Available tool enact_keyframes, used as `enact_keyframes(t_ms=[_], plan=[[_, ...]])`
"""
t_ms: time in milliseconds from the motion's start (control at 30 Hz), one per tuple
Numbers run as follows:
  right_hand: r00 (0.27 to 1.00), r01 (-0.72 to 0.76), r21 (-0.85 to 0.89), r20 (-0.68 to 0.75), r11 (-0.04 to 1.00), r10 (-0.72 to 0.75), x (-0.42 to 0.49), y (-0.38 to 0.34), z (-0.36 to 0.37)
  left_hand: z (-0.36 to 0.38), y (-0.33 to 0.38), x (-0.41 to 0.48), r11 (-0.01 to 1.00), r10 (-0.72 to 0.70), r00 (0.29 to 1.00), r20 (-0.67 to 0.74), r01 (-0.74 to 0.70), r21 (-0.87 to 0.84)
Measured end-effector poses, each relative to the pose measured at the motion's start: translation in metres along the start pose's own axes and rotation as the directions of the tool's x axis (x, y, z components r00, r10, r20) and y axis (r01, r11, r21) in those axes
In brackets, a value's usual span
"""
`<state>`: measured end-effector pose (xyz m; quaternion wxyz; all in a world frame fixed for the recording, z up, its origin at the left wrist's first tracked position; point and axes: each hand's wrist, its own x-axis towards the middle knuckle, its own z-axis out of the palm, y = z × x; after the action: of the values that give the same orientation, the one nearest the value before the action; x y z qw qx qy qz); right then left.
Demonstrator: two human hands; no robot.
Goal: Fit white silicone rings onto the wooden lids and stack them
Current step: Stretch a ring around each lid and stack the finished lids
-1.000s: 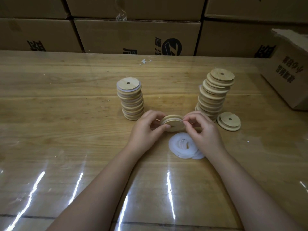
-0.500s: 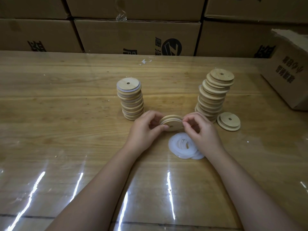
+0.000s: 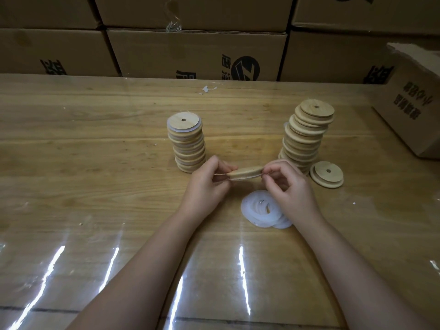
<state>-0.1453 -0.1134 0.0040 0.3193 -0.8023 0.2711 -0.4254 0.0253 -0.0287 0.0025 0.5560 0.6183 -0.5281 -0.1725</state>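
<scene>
Left hand [image 3: 209,184] pinched the left edge of a wooden lid [image 3: 245,172], thumb and curled fingers closed on it. Right hand [image 3: 290,184] pinched the right edge the same way, fingers curled in. The lid was held edge-on, nearly level, just above the table [image 3: 95,163] and between the two stacks. A thin white line of a silicone ring [image 3: 242,178] ran along the lid's lower rim and out under the fingertips at both ends. Could not tell how far round it was seated.

Just below the right hand, a loose pile of white rings [image 3: 258,211] lay flat on the table, overlapping, partly covered by the wrist.

Behind the left hand stood the left stack [image 3: 188,144] of lids, white ring edges showing between the layers and round the top one. Top lid had a small centre hole.

Behind the right hand stood the right stack [image 3: 307,134], taller, bare wood, leaning with its upper lids offset to the right. A single lid [image 3: 327,173] lay flat on the table just right of its base.

Table was pale wood under a clear glossy sheet, with streaks of glare near the front edge. Cardboard boxes [image 3: 197,53] with dark print lined the far side. An open carton [image 3: 412,110] sat at the far right on the table.
</scene>
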Motion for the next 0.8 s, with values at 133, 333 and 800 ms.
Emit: enact_keyframes(t_ms=[133, 333, 800], plan=[[0.999, 0.047, 0.001, -0.007, 0.999, -0.047, 0.0001, -0.0017, 0.0002, -0.0006, 0.0007, 0.0011, 0.996, 0.058, 0.998, -0.029, -0.056, 0.068], [0.996, -0.072, 0.09, -0.052, 0.993, 0.077, -0.001, -0.0061, 0.0, -0.0028, 0.0019, 0.0007, 0.998, 0.051, 0.998, -0.04, -0.05, 0.028], [0.991, -0.125, 0.105, -0.026, 0.987, 0.129, 0.0006, -0.0023, 0.0007, -0.0042, 0.0038, 0.002, 0.966, -0.108, 0.993, 0.043, 0.115, -0.23]])
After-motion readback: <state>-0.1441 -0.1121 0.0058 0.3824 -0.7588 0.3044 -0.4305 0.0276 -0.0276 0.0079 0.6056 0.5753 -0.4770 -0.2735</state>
